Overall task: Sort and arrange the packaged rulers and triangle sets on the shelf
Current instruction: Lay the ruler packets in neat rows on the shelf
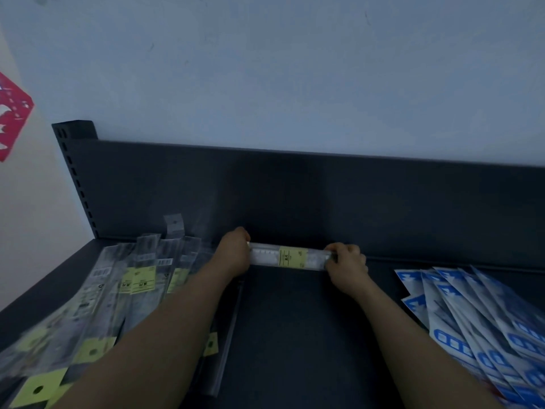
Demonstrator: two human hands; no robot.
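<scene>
A packaged clear ruler (290, 256) with a yellow-green label lies crosswise near the back of the dark shelf (295, 335). My left hand (234, 255) grips its left end and my right hand (346, 265) grips its right end. A loose pile of several packaged rulers (112, 293) with yellow-green labels covers the shelf's left part, partly under my left forearm. Several blue-and-white triangle set packs (477, 314) fan out at the right. Whether the held ruler touches the shelf floor is unclear.
The shelf's dark back panel (324, 196) rises just behind the held ruler. A slotted upright (73, 178) stands at the back left. One long clear ruler pack (227, 335) lies lengthwise beside my left forearm. A red paper decoration (11, 113) hangs on the left wall.
</scene>
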